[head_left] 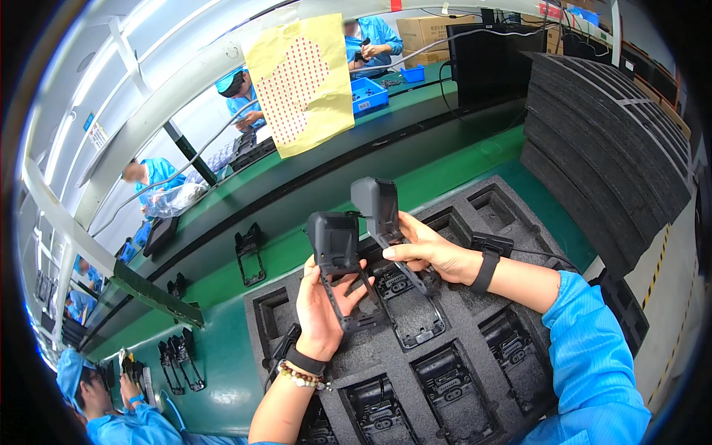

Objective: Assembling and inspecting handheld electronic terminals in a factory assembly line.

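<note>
Looks like matt plastic in the black frames (337, 241) at the dial's centre; rough foam in the tray (461, 304) toward five; creased cloth in the sleeve (593, 345) at four; wrinkled paper in the yellow sheet (300, 85) at eleven.

Yellow dotted sheet (302, 85) hanging; blue bin (377, 101), cardboard boxes (419, 33) beyond.

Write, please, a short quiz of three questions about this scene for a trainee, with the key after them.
1. True or false: the left hand and the right hand each hold a black part.
2. On which of the person's sides are the beads worn? A) left only; B) right only; C) both.
3. Fill in the colour: the foam tray rests on a ____ table.

Key: 1. True. 2. A. 3. Green.
</note>
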Tool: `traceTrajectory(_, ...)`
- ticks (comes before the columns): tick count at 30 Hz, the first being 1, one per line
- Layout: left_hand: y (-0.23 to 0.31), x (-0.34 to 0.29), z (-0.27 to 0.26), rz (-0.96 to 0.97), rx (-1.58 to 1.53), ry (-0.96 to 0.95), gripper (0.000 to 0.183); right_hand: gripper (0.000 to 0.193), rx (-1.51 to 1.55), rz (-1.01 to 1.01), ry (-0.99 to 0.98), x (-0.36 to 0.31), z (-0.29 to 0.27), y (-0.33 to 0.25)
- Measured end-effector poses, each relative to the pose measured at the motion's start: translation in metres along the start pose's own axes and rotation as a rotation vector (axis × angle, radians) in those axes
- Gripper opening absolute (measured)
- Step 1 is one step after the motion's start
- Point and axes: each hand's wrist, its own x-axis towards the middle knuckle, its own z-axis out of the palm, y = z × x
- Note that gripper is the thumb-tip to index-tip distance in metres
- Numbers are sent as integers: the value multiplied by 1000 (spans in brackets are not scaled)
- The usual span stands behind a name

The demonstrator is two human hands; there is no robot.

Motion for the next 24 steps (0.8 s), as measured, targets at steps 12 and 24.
traceTrajectory(12,-2,-4,0,2,264,50,26,45,374,47,-164,10,-13,14)
traceTrajectory(24,-6,2,-10,-23,240,-6,20,56,287,43,-42,7,-11,11)
